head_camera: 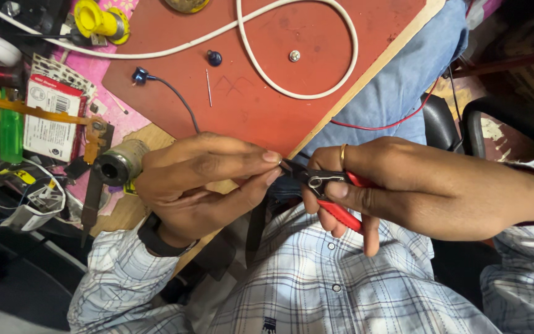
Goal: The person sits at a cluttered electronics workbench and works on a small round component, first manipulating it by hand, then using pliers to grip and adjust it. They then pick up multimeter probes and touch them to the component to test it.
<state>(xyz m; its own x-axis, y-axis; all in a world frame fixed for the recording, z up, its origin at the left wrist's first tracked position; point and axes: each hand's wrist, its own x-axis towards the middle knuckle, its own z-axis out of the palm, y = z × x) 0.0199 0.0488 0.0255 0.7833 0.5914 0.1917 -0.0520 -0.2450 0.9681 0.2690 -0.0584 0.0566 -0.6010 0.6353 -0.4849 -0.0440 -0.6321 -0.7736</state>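
Red-handled cutters [335, 192] at bench edge, both hands engaged.
Right hand [390, 185] closed around cutter handles; left hand [205, 179] pinches something too small to identify at cutter tip, near red mat [316, 74].

Wooden bench [156, 133], red mat [267, 105], white cable [341, 37], perhaps a screw [294, 55]

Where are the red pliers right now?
The red-handled pliers are in the right hand, low centre of the head view, their tip meeting the left hand fingertips, just below the red-brown mat.
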